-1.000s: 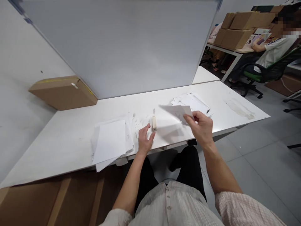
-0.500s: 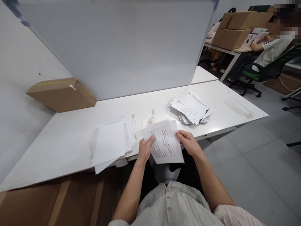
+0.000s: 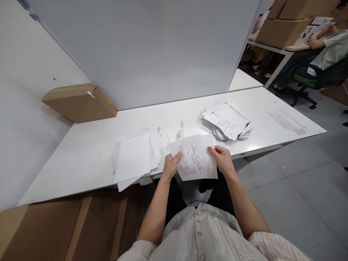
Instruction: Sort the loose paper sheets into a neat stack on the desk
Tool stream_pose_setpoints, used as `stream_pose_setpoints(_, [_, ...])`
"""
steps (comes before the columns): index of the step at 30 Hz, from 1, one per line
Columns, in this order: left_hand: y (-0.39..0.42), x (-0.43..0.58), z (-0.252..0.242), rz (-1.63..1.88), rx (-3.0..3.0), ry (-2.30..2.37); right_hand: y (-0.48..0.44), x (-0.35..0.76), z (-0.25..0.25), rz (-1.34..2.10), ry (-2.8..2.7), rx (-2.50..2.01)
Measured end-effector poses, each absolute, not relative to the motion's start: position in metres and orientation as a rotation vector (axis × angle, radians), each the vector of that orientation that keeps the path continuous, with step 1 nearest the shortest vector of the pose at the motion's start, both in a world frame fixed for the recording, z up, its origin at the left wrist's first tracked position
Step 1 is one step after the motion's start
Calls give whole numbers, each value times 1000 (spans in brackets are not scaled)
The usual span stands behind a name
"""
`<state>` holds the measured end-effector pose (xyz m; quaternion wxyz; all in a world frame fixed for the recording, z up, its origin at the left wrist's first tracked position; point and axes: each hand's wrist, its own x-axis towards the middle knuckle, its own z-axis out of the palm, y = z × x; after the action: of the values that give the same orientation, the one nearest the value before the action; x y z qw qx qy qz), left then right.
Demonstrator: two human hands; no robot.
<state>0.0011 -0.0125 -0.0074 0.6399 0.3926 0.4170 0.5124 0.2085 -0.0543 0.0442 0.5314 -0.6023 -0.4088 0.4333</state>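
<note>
Printed paper sheets [image 3: 192,163], apparently more than one, are held over the table's front edge. My left hand [image 3: 172,165] is closed on their left side, thumb on top. At their right side, my right hand [image 3: 221,159] pinches the edge between thumb and fingers. Left of my hands lies a loose stack of mostly blank white paper [image 3: 132,156], partly overhanging the front edge. An untidy pile of printed sheets [image 3: 227,121] rests to the right. Just behind the held sheets is a small cream-coloured block [image 3: 181,133], perhaps an eraser.
The white table [image 3: 81,156] meets a large whiteboard panel [image 3: 163,54] at its back. A cardboard box [image 3: 81,105] leans at the left wall, and more cardboard [image 3: 49,228] is below the table. To the far right, a person [image 3: 330,50] sits at another desk with boxes [image 3: 285,32].
My view has shifted slightly, so the scene sits a little further right. Both hands keep their hold on the sheets, the right thumb now lying a bit further over the edge.
</note>
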Motion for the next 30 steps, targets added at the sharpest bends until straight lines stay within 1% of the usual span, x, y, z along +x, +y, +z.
stream_pose_setpoints(2, [-13, 1, -5, 1170, 885, 950, -55, 209, 43, 1039, -1042, -1436])
stream_pose_setpoints(4, [-14, 2, -2, 1159, 870, 947, -56, 212, 42, 967, -1116, -1482])
stream_pose_setpoints(6, [-15, 2, 2, 1148, 846, 937, -58, 220, 44, 792, -1149, -1582])
stream_pose_setpoints(10, [-14, 2, 7, 1151, 781, 905, -65, 241, 64, 285, -1107, -1789])
stream_pose_setpoints(13, [-14, 2, 9, 1136, 777, 917, -78, 255, 89, 123, -1091, -1806])
stream_pose_setpoints(15, [-14, 3, 10, 1139, 786, 920, -90, 262, 103, 187, -1085, -1760])
stream_pose_setpoints(18, [-13, 5, 8, 1158, 797, 923, -101, 269, 112, 525, -1029, -1564])
stream_pose_setpoints(20, [-13, 5, 7, 1159, 792, 934, -98, 268, 108, 755, -982, -1424])
stream_pose_setpoints(23, [-12, 5, 5, 1127, 770, 932, -80, 254, 87, 959, -984, -1401])
stream_pose_setpoints(26, [-12, 4, 7, 1108, 771, 908, -55, 230, 57, 1024, -1049, -1423])
stream_pose_setpoints(30, [-12, 3, 10, 1090, 729, 865, -36, 210, 26, 1002, -1104, -1433])
